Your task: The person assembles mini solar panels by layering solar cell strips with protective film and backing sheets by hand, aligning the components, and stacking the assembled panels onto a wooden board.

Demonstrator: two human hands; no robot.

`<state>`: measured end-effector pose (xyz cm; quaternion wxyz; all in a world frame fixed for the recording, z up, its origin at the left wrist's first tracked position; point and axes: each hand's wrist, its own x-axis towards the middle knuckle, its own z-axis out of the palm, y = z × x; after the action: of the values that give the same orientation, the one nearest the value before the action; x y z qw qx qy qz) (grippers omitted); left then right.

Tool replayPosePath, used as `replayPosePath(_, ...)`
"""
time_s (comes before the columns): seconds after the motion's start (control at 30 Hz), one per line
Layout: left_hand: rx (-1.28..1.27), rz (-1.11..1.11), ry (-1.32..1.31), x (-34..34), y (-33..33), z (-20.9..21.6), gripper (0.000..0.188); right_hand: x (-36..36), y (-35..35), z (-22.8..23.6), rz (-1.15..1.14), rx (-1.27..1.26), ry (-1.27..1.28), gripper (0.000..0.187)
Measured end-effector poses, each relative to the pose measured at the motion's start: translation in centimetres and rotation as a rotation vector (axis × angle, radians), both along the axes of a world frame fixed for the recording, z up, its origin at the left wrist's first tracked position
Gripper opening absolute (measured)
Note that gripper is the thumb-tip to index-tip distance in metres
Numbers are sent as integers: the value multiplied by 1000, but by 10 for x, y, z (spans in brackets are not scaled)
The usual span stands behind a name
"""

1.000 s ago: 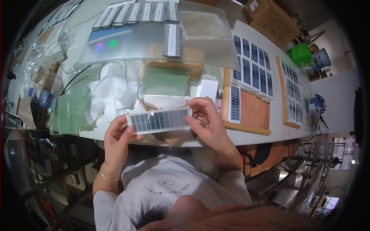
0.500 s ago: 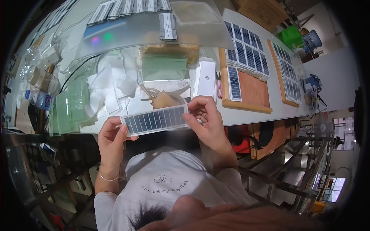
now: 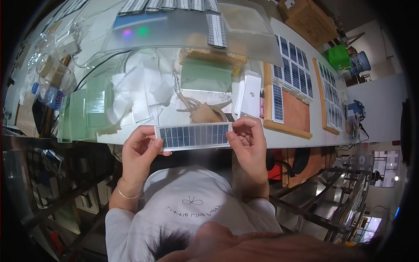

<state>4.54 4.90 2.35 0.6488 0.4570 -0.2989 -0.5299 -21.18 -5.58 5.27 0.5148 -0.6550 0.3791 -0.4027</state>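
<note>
Pinching solar panel (image 3: 194,136) at opposite ends with left hand (image 3: 139,147) and right hand (image 3: 250,143), apparently checking its face; for next move, probably keep both grips level.

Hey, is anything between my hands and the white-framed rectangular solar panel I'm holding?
Nothing visible is. The left hand directly grips the left end of the white-framed rectangular solar panel, and the right hand its right end. The tan, paper-like piece shows beyond the panel's far edge, not between it and either hand.
</note>
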Motion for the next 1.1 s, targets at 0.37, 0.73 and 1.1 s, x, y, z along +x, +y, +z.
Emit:
replayPosePath(0.37,33,14,-8,0,-1,2,21,0,-10,-5,24,24,6,27)
replayPosePath(0.73,80,-4,-9,-6,-25,-2,22,-7,-27,-12,2,93,-29,25)
replayPosePath(1.1,126,-4,11,-13,-37,-3,22,-10,-36,-16,-27,131,-27,17)
